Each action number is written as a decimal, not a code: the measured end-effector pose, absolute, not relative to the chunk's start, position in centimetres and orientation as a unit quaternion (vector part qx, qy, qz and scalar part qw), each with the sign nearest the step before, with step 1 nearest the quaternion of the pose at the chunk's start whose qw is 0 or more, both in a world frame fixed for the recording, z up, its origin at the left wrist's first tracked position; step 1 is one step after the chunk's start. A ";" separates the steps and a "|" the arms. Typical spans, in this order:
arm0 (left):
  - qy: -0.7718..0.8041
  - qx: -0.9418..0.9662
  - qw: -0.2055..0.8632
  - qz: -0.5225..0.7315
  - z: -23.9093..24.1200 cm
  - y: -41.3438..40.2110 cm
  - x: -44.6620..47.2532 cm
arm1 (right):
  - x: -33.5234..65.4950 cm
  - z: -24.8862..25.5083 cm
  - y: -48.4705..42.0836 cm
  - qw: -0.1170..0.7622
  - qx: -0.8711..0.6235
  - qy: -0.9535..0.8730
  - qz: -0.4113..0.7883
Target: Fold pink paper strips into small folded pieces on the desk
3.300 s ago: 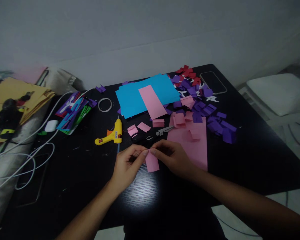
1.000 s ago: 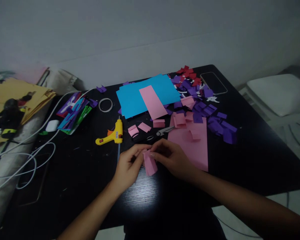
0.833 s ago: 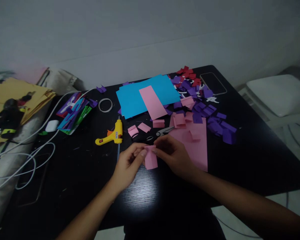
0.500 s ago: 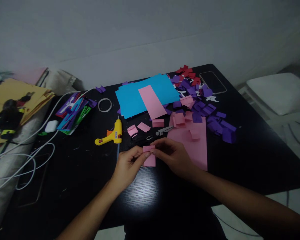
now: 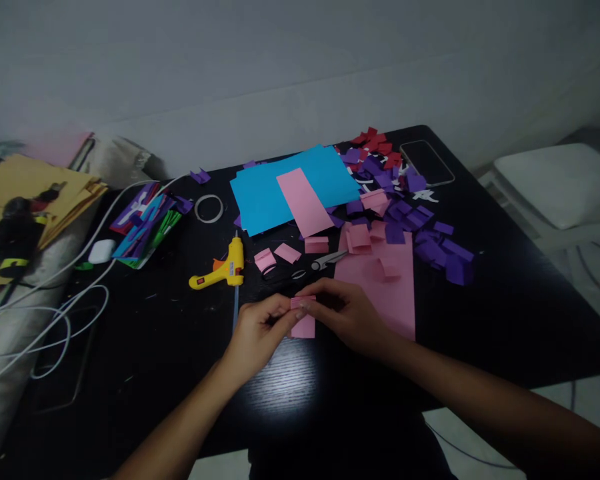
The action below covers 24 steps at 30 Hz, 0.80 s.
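Observation:
A small folded pink paper piece [image 5: 303, 321] is held just above the black table [image 5: 155, 333], near its front edge. My left hand [image 5: 257, 330] pinches its left side and my right hand [image 5: 347, 313] pinches its top right; the fingertips of both meet at the upper fold. Beside my right hand lies a large pink sheet [image 5: 387, 287] with small folded pink pieces on it. Scissors [image 5: 307, 267] lie just beyond my hands.
A yellow glue gun [image 5: 220, 270] lies left of the scissors. Behind are blue sheets [image 5: 265, 190] with a pink strip [image 5: 305, 203], a tape ring [image 5: 209, 208], purple scraps [image 5: 430, 243], red scraps [image 5: 377, 143] and a phone [image 5: 427, 162]. White cables [image 5: 65, 300] and a paper stack [image 5: 143, 223] lie left.
The pink piece hung down as a longer strip before; its lower part has been folded up, so it is now shorter and doubled between my fingertips. My hands stayed in the same spot.

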<state>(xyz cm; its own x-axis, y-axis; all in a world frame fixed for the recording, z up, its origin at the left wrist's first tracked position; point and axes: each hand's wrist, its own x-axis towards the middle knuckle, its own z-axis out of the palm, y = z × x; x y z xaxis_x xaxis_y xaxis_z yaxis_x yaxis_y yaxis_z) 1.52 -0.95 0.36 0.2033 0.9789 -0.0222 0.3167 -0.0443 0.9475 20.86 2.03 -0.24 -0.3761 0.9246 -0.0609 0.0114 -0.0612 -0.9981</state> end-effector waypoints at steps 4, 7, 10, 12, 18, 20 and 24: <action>0.506 0.631 0.466 0.359 0.5 -0.9 1.6 | 20.8 0.0 2.1 0.366 -0.407 -0.559 0.623; 0.501 0.633 0.472 0.355 0.6 -0.9 1.6 | 20.8 -0.1 2.2 0.361 -0.410 -0.556 0.626; 0.504 0.631 0.477 0.349 0.5 -0.9 1.6 | 20.8 -0.3 2.2 0.361 -0.412 -0.559 0.622; 0.507 0.629 0.477 0.346 0.5 -0.9 1.6 | 20.8 -0.4 2.2 0.362 -0.412 -0.554 0.626; 0.511 0.600 0.501 0.358 0.6 -0.9 1.5 | 20.8 -0.3 2.5 0.368 -0.403 -0.520 0.656; 0.509 0.593 0.508 0.362 0.6 -0.8 1.5 | 20.9 -0.2 2.6 0.365 -0.405 -0.515 0.661; 0.504 0.595 0.510 0.363 0.6 -0.7 1.5 | 21.0 -0.2 2.6 0.371 -0.402 -0.518 0.658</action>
<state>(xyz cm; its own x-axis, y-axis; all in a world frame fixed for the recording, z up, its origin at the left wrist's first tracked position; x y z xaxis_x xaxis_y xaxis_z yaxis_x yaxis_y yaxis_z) 1.47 -0.69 0.64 0.2280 0.9702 -0.0818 0.2295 0.0281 0.9729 20.98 2.58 -0.24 -0.4020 0.9042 -0.1442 -0.0716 -0.1881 -0.9795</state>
